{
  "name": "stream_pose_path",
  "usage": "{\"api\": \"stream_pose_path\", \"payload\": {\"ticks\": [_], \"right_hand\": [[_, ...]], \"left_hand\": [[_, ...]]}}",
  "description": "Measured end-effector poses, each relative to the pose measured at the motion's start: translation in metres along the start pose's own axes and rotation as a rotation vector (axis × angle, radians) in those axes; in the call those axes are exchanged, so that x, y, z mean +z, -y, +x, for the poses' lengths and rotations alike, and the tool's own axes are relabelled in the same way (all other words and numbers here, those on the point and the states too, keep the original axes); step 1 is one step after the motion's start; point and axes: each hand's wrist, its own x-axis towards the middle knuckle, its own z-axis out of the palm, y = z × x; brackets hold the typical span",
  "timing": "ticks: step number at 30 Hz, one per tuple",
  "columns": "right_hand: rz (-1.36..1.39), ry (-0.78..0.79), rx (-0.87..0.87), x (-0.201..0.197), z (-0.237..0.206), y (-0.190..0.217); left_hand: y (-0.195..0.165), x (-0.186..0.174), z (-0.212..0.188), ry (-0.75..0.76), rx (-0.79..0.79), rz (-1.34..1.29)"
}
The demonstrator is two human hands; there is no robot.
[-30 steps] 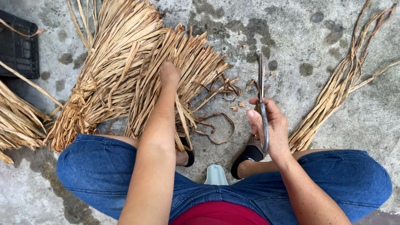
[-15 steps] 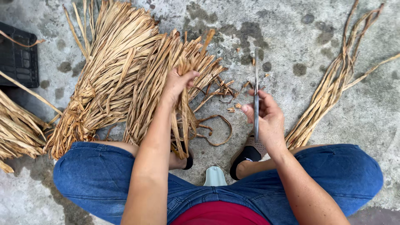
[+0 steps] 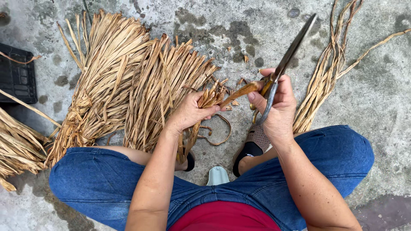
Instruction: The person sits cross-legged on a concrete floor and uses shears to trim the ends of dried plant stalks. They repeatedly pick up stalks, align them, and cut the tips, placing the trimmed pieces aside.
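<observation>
My left hand [image 3: 190, 112] grips a dried brown leaf strip [image 3: 234, 93] lifted off the fanned bundle of dried leaves [image 3: 141, 85] on the concrete in front of my knees. The strip's free end points right, into the jaws of the metal scissors [image 3: 286, 60]. My right hand [image 3: 278, 107] holds the scissors by their handles, with the dark blades angled up and to the right. The blades look nearly closed around the strip's tip.
A second bunch of long dried leaves [image 3: 329, 72] lies to the right. More leaves [image 3: 17, 149] lie at the left edge beside a black plastic crate [image 3: 17, 79]. Small cut scraps [image 3: 233, 51] dot the stained concrete. My jeans-clad knees and a sandalled foot [image 3: 252, 145] are below.
My left hand has picked a strip out of the bundle and raised it toward the scissors. My right hand has tilted the scissors from upright to a slant and met the strip's end.
</observation>
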Motion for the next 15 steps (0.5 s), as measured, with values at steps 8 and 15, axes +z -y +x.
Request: {"api": "stream_pose_path", "payload": {"ticks": [8, 15], "right_hand": [[0.030, 0.109, -0.016, 0.003, -0.002, 0.000], [-0.070, 0.064, -0.045, 0.005, -0.005, -0.009]], "left_hand": [[-0.022, 0.011, -0.006, -0.039, -0.067, 0.184], [-0.046, 0.035, -0.027, -0.213, 0.432, 0.195]]}}
